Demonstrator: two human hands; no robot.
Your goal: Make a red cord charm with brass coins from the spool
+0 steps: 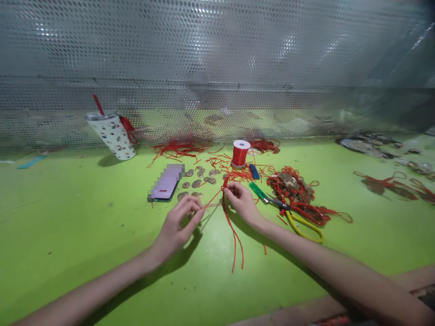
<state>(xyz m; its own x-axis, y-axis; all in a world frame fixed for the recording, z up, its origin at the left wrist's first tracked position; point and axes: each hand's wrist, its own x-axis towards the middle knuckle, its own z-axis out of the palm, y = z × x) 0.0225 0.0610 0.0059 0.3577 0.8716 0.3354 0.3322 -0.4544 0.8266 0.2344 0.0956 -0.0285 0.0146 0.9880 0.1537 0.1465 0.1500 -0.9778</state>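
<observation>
My right hand (243,203) pinches a knotted red cord (225,183) between thumb and forefinger. Two loose ends of the cord hang down from it toward me over the green table (142,290). One strand runs taut to the left, and its end is pinched in my left hand (183,217). Beyond my fingers lie several round coins (196,183) with holes. A spool of red thread (239,155) stands upright behind the knot. Close to my right hand are a green-handled tool (258,192), whose kind I cannot make out, and yellow-and-red-handled scissors (304,224).
A phone (167,183) lies left of the coins. A white patterned tumbler (113,136) with a red straw stands at the back left. Red cord scraps (180,148) and a blue lighter (254,171) lie behind. Corded coins (292,185) are heaped at right, before a perforated metal screen (142,54).
</observation>
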